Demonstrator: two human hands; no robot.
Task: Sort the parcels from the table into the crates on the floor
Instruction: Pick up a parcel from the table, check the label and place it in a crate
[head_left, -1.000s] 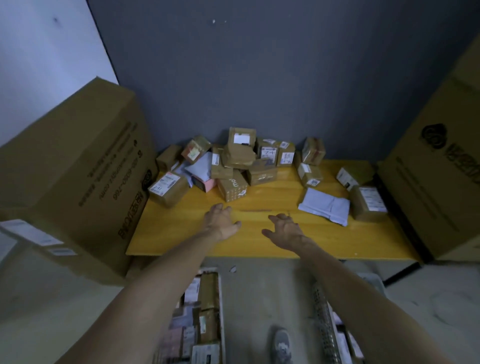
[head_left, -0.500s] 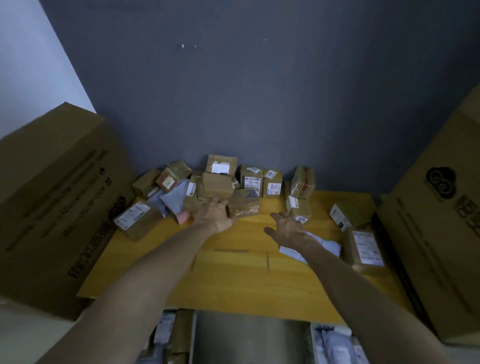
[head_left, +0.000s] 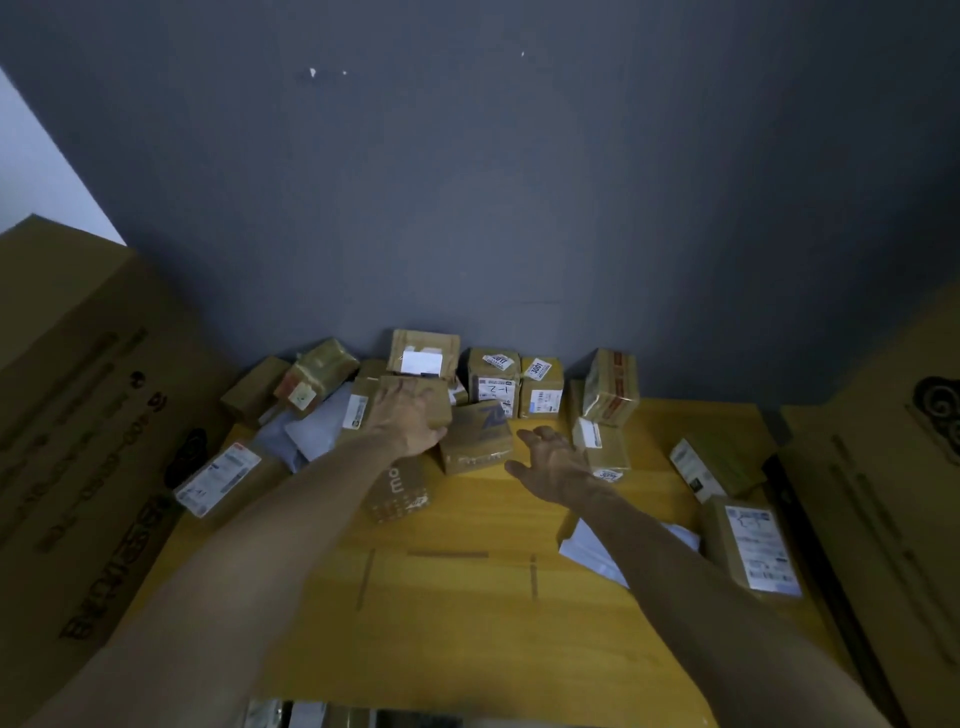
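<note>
Several taped brown parcels are heaped at the back of the yellow wooden table, against the grey wall. My left hand lies on top of a plain brown box in the middle of the heap, fingers over its top and thumb at its near corner. My right hand hovers open with spread fingers between a box with a blue mark and a small labelled box. A sliver of the floor crates shows at the bottom edge.
Big cardboard cartons flank the table on the left and right. A white mailer lies under my right forearm, a labelled box at the right edge, a printed box under my left wrist.
Both hands have reached forward from the table's middle into the heap. My left hand has come down onto the plain brown box; the view has moved closer to the table.
</note>
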